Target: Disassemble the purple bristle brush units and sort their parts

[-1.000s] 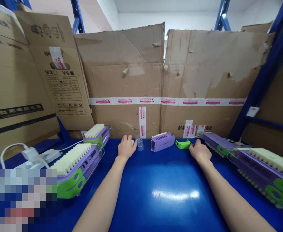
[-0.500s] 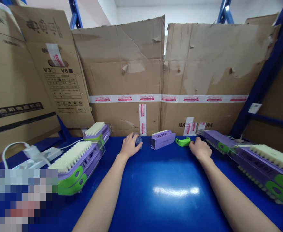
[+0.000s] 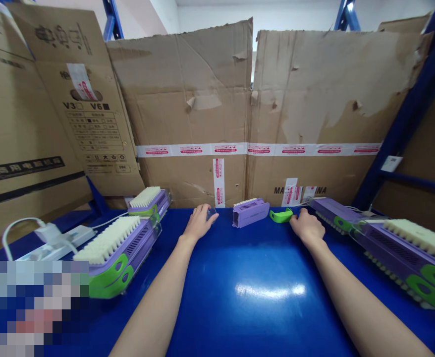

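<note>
My left hand (image 3: 198, 223) is at the back of the blue table, its fingers and thumb around a small clear plastic piece (image 3: 212, 214) that they partly hide. Right of it stands a purple brush body (image 3: 250, 213), upright on its long edge, with pale bristles along the far side. Beside that body lies a curved bright green end piece (image 3: 281, 215). My right hand (image 3: 307, 227) is closed against the table, its thumb side right at the green piece's right end. What its curled fingers hold, if anything, is hidden.
Purple-and-green brushes with cream bristles stand at left (image 3: 113, 248) and right (image 3: 399, 248). A white power strip (image 3: 57, 243) with plug and cable lies at far left. Cardboard sheets (image 3: 188, 119) wall the table's back edge; a blue metal post (image 3: 399, 119) rises at right.
My left thumb has moved up closer to the fingers, covering more of the clear piece. My right hand, the brush body and the green piece stay put. The view has shifted slightly.
</note>
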The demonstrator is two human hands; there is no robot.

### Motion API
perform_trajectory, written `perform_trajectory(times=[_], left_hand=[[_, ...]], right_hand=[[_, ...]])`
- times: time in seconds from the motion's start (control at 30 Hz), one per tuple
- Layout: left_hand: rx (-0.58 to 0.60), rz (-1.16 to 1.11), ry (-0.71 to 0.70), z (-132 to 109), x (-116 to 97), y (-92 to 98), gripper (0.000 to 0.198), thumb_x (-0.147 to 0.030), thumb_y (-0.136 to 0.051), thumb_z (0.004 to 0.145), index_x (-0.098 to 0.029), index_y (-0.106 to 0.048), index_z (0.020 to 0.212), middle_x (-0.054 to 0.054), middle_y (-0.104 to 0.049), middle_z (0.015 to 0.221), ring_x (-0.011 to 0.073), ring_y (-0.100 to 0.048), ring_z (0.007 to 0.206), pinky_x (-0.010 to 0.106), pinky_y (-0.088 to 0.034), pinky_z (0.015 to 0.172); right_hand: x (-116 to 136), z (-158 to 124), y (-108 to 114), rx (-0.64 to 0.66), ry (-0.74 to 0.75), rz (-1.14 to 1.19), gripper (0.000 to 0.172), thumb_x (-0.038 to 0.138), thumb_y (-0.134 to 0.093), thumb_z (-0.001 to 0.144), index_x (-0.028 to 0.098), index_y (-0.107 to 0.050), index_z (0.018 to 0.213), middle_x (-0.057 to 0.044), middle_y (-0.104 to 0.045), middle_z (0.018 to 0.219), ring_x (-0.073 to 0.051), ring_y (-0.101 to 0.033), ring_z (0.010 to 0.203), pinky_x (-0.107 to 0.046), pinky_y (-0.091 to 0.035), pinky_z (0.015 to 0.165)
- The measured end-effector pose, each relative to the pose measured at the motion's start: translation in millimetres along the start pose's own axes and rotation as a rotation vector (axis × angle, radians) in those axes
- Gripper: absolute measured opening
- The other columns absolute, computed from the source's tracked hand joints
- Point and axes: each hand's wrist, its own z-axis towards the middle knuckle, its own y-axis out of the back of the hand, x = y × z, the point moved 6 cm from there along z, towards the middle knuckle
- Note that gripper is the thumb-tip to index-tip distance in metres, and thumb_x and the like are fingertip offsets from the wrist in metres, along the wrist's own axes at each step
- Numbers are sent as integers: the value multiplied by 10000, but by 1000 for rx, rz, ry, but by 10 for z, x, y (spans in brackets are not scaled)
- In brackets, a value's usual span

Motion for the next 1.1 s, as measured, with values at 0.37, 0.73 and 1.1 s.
perform_trajectory(times=[0.37,0.73,1.1], left_hand=[[-13,-39,-5,-35,-60,40,404,-571,-480,796,-184,-492,912,92,-551,1029,241,-508,1000,345,-420,850],[41,248,89,-49,23,134,742,-735,-501,672,-168,-446,1147,159,-580,1171,345,-513,1094,418,-386,862],[-279,196,158,-35,-194,355,584,-625,-422,817,-171,-453,1182,122,-567,1161,253,-609,964,302,-449,724]], right_hand=[[-2,4,-2,-2,7,-7,385,322,-322,849,130,-516,1120,-199,-616,1012,-328,-612,959,-419,-475,729],[-12,24,-8,-7,4,7,377,329,-337,846,131,-509,1117,-195,-616,1010,-337,-610,964,-421,-475,737],[-17,31,-16,-16,3,-6,376,331,-337,840,136,-515,1109,-183,-622,1001,-335,-614,953,-419,-481,729]])
